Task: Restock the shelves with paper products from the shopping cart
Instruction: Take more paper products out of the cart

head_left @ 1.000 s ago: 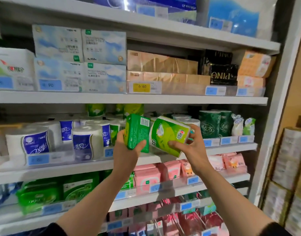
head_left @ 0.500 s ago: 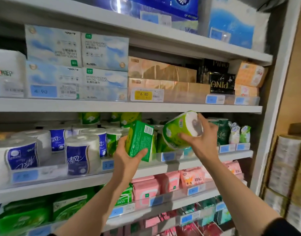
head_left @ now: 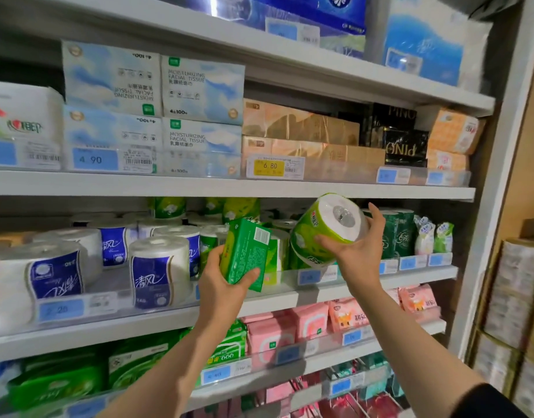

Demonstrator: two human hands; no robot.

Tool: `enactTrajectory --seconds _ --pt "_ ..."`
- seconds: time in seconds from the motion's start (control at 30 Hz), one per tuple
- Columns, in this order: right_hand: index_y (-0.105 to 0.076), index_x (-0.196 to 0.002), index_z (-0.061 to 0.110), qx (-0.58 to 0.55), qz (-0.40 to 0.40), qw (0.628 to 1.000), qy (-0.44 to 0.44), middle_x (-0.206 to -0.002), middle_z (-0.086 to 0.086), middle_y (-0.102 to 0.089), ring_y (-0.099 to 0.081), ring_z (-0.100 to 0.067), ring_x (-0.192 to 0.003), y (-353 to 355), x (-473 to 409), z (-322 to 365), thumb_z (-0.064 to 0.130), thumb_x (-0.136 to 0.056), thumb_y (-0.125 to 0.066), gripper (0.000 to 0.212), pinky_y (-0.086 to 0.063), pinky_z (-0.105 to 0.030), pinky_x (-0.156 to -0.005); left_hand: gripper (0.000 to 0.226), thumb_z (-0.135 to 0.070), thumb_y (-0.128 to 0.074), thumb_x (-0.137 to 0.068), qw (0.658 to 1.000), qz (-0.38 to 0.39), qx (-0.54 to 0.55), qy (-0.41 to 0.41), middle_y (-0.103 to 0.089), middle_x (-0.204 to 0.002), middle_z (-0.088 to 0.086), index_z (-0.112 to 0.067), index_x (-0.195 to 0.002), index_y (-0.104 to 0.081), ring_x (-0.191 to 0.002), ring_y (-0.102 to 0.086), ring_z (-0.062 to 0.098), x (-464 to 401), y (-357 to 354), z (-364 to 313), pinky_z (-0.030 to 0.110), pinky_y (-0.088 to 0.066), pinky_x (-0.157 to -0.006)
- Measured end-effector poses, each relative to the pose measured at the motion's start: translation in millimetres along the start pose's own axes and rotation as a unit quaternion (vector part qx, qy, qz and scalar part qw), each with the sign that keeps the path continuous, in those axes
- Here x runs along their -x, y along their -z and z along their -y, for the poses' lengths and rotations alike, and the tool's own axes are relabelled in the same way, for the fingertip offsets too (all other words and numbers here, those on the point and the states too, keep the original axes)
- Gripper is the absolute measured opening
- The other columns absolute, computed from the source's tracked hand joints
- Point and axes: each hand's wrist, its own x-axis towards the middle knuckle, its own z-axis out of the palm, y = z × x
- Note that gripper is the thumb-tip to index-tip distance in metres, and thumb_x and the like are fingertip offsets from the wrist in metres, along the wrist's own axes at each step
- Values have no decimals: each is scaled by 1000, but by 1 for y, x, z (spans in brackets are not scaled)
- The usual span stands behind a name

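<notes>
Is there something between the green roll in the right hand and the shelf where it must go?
Nothing visible blocks it. The right hand holds the green roll tilted in front of the roll shelf, above its clear front rail. Other green rolls stand just left of it and dark green packs to the right.

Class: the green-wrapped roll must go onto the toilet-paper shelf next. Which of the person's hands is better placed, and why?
Right. The right hand already grips the green-wrapped roll level with that shelf; the left hand holds a green pack.
</notes>
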Motion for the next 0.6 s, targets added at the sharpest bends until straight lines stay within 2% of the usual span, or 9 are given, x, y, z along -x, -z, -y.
enactTrajectory --seconds 0.07,0.13,0.2,0.27,0.37,0.5,0.6 --pt "-27 -147 25 -3 29 1000 12 -139 -1 -44 -47 -19 -127 -7 9 5 26 -54 -94 115 -44 -48 -106 54 -11 -81 -74 999 -39 -7 -3 -62 -95 -10 -24 -114 -47 -84 -61 0 -2 8 0 11 -47 -68" --pt "-26 -147 25 1 56 998 16 -140 -2 -45 -46 -20 -128 -18 19 9 34 -50 -93 119 -43 -47 -106 54 -10 -81 -74 997 -77 -1 -1 -63 -100 -2 -22 -115 -47 -84 -61 5 -3 16 2 8 -46 -64" --pt "-26 -148 20 13 58 998 19 -141 -4 -44 -46 -19 -128 -32 27 11 26 -53 -95 117 -41 -41 -108 53 -11 -81 -74 995 -96 -8 -2 -62 -106 1 -24 -114 -48 -89 -62 11 -2 26 6 9 -45 -66" --pt "-29 -146 15 38 48 998 26 -136 -3 -48 -48 -19 -123 -45 31 13 21 -56 -94 111 -41 -36 -106 54 -10 -81 -74 995 -96 -19 2 -61 -102 -1 -21 -117 -49 -88 -61 10 2 34 8 6 -43 -64" --pt "-31 -142 10 76 37 996 24 -124 0 -52 -54 -23 -117 -62 31 19 27 -56 -93 107 -44 -33 -97 54 -8 -81 -74 996 -88 -24 8 -62 -93 -10 -18 -116 -50 -84 -61 4 3 44 10 2 -42 -61" --pt "-30 -144 10 82 34 996 6 -129 -6 -55 -53 -25 -117 -78 21 29 31 -60 -91 106 -42 -31 -90 52 -8 -81 -74 996 -82 -25 12 -62 -92 -15 -18 -115 -50 -82 -59 -4 2 50 9 3 -44 -62" --pt "-34 -141 9 76 33 997 5 -130 -8 -54 -52 -25 -119 -93 15 30 31 -59 -92 102 -41 -30 -91 53 -8 -81 -74 996 -83 -26 10 -62 -92 -16 -17 -116 -51 -81 -59 -6 1 50 8 3 -44 -63"
